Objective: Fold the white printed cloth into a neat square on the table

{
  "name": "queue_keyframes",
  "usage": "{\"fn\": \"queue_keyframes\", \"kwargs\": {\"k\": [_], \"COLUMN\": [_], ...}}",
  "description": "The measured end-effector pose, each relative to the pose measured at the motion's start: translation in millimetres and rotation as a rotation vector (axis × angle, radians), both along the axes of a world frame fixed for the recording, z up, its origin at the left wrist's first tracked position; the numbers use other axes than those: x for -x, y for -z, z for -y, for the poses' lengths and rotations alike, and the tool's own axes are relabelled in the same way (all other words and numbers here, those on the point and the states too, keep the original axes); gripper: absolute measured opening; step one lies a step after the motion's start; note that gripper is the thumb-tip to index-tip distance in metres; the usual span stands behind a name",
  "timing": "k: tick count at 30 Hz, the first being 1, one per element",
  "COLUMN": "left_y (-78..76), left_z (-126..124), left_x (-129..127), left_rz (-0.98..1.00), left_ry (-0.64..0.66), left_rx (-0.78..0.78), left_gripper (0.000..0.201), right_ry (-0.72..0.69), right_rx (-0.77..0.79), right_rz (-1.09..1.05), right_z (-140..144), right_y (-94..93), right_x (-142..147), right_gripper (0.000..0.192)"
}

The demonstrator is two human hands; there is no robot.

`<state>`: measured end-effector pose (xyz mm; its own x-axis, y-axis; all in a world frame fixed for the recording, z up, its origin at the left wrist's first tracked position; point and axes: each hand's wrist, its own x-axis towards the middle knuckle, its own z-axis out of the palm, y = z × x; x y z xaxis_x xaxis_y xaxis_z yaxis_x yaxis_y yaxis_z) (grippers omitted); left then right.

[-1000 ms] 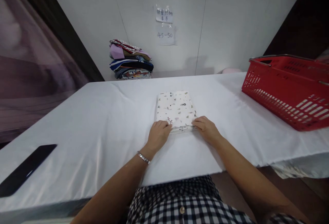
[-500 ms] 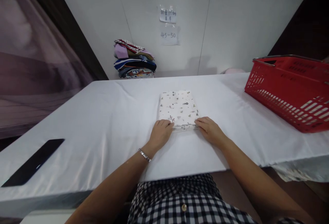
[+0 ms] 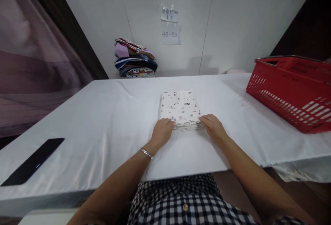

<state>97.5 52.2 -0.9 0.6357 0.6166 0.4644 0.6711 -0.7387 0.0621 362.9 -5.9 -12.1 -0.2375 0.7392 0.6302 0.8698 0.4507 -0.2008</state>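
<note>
A folded white cloth [image 3: 179,106] with a small scattered print lies in several layers on the white-covered table [image 3: 124,114]. My left hand [image 3: 162,131] pinches its near left corner, and my right hand [image 3: 212,125] pinches the near right corner. Between the hands the upper layers of the near edge are raised slightly, and a gap shows above the lower layers. The thumbs are partly hidden under the cloth.
A red plastic basket [image 3: 289,97] stands on the table at the right. A stack of folded fabrics [image 3: 136,59] sits behind the far left edge. A flat black object [image 3: 33,161] lies at the near left. Two paper notes [image 3: 170,33] hang on the wall.
The upper layers of the cloth's near edge have lifted a little, opening a gap over the layers below. Both hands have risen slightly with the edge.
</note>
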Motion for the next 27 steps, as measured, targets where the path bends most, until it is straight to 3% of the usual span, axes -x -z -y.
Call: {"fn": "queue_keyframes", "kwargs": {"k": [7, 17, 27], "left_y": [3.5, 3.1, 8.3], "left_z": [0.4, -0.2, 4.1], "left_x": [0.6, 4.2, 15.7], "left_rz": [0.0, -0.023, 0.011], "left_ry": [0.012, -0.004, 0.086], "left_rx": [-0.032, -0.011, -0.043], "left_gripper": [0.02, 0.01, 0.018], "right_ry": [-0.009, -0.105, -0.09], "right_rx": [0.052, 0.132, 0.133], "right_rz": [0.033, 0.063, 0.065], "right_z": [-0.2, 7.8, 6.1], "right_y": [4.3, -2.1, 3.0], "right_x": [-1.2, -2.5, -4.8], "right_gripper": [0.027, 0.035, 0.031]}}
